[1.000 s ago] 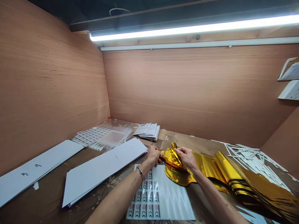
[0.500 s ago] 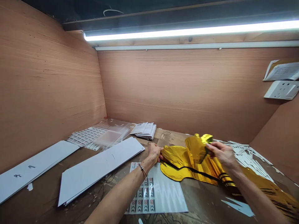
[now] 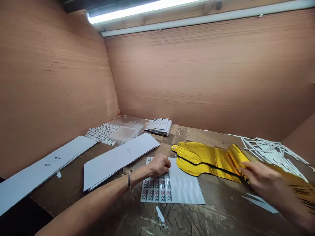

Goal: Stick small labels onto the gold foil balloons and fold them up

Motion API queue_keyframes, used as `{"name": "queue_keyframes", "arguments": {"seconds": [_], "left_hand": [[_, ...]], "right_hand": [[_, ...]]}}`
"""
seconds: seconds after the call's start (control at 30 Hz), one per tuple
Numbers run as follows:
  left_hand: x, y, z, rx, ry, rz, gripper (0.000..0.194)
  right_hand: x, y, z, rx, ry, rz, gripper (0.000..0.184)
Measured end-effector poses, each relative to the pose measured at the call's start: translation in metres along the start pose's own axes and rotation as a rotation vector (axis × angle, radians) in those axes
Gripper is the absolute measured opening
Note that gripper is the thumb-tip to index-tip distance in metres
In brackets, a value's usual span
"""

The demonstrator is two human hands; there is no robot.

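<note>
A worker's left hand point(image 3: 160, 165) bends over a label sheet point(image 3: 187, 186) printed with rows of black-and-red marks, its fingers curled together above the printed part; whether anything is pinched between them cannot be told. A metal bracelet point(image 3: 129, 180) circles the wrist. Well to the right of the label sheet, the right hand point(image 3: 262, 173), blurred, has its fingers at the folded end of a shiny gold foil piece point(image 3: 197, 152); how tightly they close on it cannot be told. The gold foil piece lies flat on the brown tabletop point(image 3: 221, 209), its rounded end just beside the label sheet's upper right corner.

Farther right of the label sheet are scattered white sticks point(image 3: 275, 149) and, in front of them, a layered gold stack point(image 3: 304, 186), partly behind the right arm. Pale cut pieces point(image 3: 262, 203) lie between the label sheet and the right forearm. To the left of the label sheet rests a stack of long white cards point(image 3: 118, 159); farther left is a second card stack point(image 3: 49, 167) bearing black handwriting. Beyond the label sheet sit printed leaflets point(image 3: 159, 126), with clear plastic bags point(image 3: 129, 131) and more label sheets point(image 3: 99, 133) to their left. A small white tab point(image 3: 159, 214) lies in front of the label sheet.
</note>
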State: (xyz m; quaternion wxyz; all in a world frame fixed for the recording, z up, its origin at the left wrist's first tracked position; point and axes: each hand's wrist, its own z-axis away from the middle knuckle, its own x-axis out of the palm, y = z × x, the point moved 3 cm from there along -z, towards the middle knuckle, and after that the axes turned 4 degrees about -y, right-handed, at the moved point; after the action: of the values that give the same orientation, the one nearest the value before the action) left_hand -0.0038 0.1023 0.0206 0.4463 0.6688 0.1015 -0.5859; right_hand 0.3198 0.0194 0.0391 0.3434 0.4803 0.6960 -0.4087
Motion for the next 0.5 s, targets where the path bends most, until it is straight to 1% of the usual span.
{"name": "queue_keyframes", "arguments": {"seconds": [0.07,0.13,0.17,0.23,0.27,0.33,0.4,0.5], "left_hand": [[0.005,-0.002,0.005,-0.01,-0.012,-0.056,0.009],[0.009,-0.005,0.007,-0.012,-0.004,-0.067,0.012],[0.01,-0.006,0.007,0.004,0.005,-0.065,0.013],[0.014,-0.007,0.009,0.064,0.021,-0.057,0.014],[0.016,-0.007,0.011,0.091,0.032,-0.055,0.014],[0.019,-0.006,0.014,0.111,0.058,-0.051,0.013],[0.02,-0.005,0.016,0.094,0.087,-0.036,0.014],[0.019,-0.005,0.018,0.051,0.097,0.029,0.012]], "right_hand": [[0.024,-0.056,-0.007,-0.093,-0.173,0.027,0.017],[0.044,-0.109,-0.014,-0.199,-0.269,0.066,0.018],[0.054,-0.131,-0.017,-0.248,-0.308,0.083,0.018],[0.073,-0.16,-0.022,-0.322,-0.345,0.102,0.017],[0.081,-0.169,-0.023,-0.347,-0.349,0.101,0.017],[0.095,-0.176,-0.025,-0.377,-0.331,0.085,0.016],[0.107,-0.176,-0.024,-0.379,-0.291,0.058,0.016],[0.116,-0.174,-0.023,-0.341,-0.24,0.008,0.016]]}}
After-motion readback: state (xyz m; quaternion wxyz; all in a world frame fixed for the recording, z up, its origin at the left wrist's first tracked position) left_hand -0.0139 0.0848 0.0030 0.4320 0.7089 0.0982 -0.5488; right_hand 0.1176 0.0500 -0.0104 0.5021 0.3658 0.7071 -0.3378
